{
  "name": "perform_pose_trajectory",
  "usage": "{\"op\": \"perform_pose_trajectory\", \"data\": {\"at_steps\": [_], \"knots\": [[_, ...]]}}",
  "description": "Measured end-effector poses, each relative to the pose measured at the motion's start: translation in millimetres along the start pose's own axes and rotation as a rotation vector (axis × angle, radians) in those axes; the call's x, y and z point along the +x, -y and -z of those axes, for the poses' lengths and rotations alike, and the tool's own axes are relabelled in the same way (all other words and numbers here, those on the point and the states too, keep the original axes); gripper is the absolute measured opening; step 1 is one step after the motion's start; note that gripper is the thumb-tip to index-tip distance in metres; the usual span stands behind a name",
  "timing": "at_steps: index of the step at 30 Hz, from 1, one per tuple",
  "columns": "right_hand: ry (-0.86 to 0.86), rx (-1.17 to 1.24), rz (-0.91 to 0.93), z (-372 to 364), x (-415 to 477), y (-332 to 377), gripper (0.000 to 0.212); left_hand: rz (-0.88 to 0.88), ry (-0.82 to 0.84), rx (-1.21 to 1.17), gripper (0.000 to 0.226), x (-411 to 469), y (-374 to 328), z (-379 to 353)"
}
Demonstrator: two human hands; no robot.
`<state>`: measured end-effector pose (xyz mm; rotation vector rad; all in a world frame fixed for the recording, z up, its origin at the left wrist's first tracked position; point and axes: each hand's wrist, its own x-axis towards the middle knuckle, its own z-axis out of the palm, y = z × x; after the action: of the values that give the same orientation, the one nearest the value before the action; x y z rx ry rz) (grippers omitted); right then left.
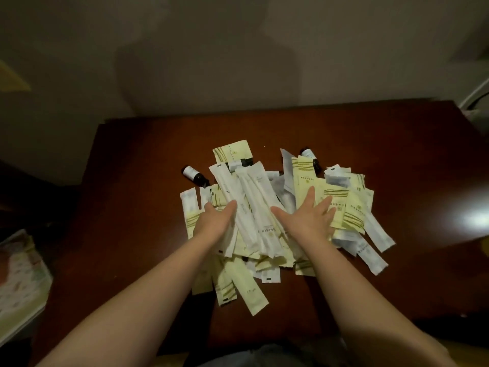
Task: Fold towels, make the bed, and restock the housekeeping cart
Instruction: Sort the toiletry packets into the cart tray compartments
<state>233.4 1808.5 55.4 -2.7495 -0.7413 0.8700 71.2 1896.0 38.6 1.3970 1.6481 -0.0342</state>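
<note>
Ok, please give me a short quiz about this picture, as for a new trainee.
1. True or false: the left hand and the right hand rest open on the pile of packets.
2. What lies at the pile's far left edge? A) small dark bottle; B) cup; C) towel.
3. Fill in: the pile lies on a brown ___ table.
Key: 1 true; 2 A; 3 wooden.

Both bare forearms reach forward; left hand (214,221) and right hand (311,217) lie apart, fingers straight, palms facing inward.
</note>
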Motion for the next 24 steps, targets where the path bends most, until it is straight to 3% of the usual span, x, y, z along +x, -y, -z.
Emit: {"op": "perform_pose_trajectory", "data": {"at_steps": [6,15,20,24], "knots": [[-0.068,0.02,0.087,-12,0,1,0.111,0.072,0.064,-0.042,0.107,3,-23,-18],[0.013,0.04,0.242,9,5,1,0.07,0.128,0.021,-0.166,0.086,4,-18,-18],[-0.016,0.164,0.225,22,2,-11,0.07,0.117,0.061,-0.215,0.098,-3,-19,-19],[-0.041,0.339,0.177,27,-1,-24,0.069,0.09,-0.002,-0.233,0.092,-6,-17,-19]]}}
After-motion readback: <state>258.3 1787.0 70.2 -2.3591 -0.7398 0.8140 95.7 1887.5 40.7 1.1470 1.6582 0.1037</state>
